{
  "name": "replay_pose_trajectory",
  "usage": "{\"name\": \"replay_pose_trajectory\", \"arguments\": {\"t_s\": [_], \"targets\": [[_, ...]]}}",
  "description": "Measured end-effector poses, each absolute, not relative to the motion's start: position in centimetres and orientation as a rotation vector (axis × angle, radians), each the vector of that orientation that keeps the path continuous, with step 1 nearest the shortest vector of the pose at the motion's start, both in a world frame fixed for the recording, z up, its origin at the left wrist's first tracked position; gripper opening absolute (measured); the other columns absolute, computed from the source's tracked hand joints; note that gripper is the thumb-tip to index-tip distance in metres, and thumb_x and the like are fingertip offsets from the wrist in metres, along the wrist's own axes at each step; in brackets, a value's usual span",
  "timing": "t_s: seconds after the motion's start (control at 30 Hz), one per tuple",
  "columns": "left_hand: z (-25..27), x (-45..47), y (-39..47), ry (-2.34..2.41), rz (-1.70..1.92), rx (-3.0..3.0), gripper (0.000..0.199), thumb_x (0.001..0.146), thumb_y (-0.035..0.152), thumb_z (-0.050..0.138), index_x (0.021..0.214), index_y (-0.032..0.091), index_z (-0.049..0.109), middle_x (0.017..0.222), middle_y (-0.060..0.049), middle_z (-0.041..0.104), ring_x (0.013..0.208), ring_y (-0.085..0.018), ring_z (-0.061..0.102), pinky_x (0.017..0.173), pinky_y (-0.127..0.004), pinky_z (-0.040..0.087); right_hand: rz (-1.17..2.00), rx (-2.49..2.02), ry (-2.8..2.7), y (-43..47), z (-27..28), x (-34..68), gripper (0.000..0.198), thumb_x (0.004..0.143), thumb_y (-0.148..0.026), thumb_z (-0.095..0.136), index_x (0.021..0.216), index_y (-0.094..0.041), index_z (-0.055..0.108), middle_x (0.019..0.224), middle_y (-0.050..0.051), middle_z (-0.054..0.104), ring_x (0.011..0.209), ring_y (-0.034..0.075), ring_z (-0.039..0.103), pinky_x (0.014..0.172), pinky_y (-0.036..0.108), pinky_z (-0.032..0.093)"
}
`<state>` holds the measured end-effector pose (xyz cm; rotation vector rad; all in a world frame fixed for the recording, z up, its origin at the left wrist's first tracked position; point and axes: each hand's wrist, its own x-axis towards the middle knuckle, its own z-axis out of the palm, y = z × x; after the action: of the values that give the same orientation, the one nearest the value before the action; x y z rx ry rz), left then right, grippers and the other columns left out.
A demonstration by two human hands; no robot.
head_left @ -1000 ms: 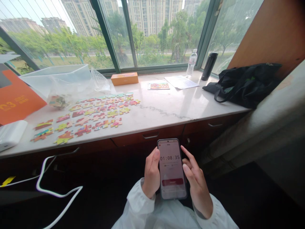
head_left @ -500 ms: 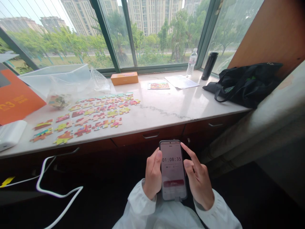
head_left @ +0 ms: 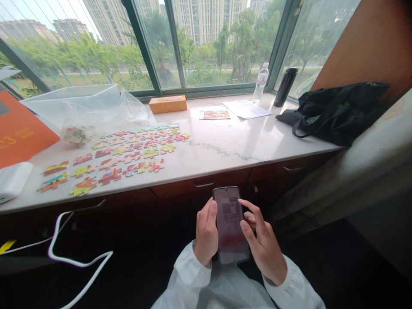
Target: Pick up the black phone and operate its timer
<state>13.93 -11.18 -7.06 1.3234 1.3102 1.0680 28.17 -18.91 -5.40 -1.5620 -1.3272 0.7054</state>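
Observation:
A dark-framed phone (head_left: 232, 240) stands tilted toward me above my lap, its screen dim with small greyed tiles near the top. My left hand (head_left: 206, 234) is closed around its left edge, thumb along the side. My right hand (head_left: 265, 244) is at the right edge with index finger and thumb apart. Its index fingertip touches or hovers over the upper right of the screen, and the thumb tip is by the side. The curled fingers behind are partly hidden. On the counter ahead lie spread jigsaw puzzle pieces (head_left: 111, 176).
The marble counter (head_left: 206, 154) also carries an orange box (head_left: 168, 104), a picture card (head_left: 215, 113), paper (head_left: 247, 109), a water bottle (head_left: 261, 81), a black flask (head_left: 286, 87) and a black bag (head_left: 337, 113). At left are a clear bin (head_left: 74, 101) and a white cable (head_left: 58, 240).
The phone's screen went from a 01:08:35 timer to a dim view with small tiles. My right index finger moved from the top right corner down onto the screen's upper right. The phone shifted slightly left.

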Motion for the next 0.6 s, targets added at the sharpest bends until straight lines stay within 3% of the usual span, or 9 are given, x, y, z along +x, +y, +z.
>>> {"name": "replay_pose_trajectory", "arguments": {"t_s": [0.1, 0.23, 0.6], "targets": [[-6.0, 14.1, -10.9, 1.159, 1.038, 1.373, 0.047, 0.097, 0.053, 0.040, 0.110, 0.018, 0.068, 0.109, -0.009, 0.071, 0.099, -0.023, 0.064, 0.090, -0.033, 0.049, 0.758, -1.510, -1.303, -18.9, -5.4, 27.5, 0.050, 0.097, -0.040, 0.045, 0.145, -0.029, 0.035, 0.105, 0.003, 0.066, 0.084, 0.016, 0.065, 0.079, 0.027, 0.054], [-5.0, 14.3, -10.8, 1.111, 1.021, 1.383, 0.048, 0.098, 0.052, 0.037, 0.106, 0.016, 0.068, 0.098, -0.008, 0.072, 0.080, -0.019, 0.064, 0.077, -0.029, 0.050, 0.783, -1.501, -1.293, -19.0, -5.5, 27.0, 0.057, 0.095, -0.037, 0.049, 0.148, -0.030, 0.029, 0.127, 0.006, 0.060, 0.110, 0.020, 0.063, 0.095, 0.033, 0.052], [-5.5, 14.5, -10.8, 1.217, 1.034, 1.371, 0.049, 0.098, 0.052, 0.040, 0.113, 0.014, 0.068, 0.106, -0.010, 0.072, 0.090, -0.021, 0.065, 0.079, -0.029, 0.050, 0.753, -1.580, -1.350, -18.9, -6.0, 26.7, 0.072, 0.087, -0.033, 0.061, 0.149, -0.031, 0.025, 0.143, 0.008, 0.050, 0.123, 0.026, 0.056, 0.100, 0.040, 0.052]]}}
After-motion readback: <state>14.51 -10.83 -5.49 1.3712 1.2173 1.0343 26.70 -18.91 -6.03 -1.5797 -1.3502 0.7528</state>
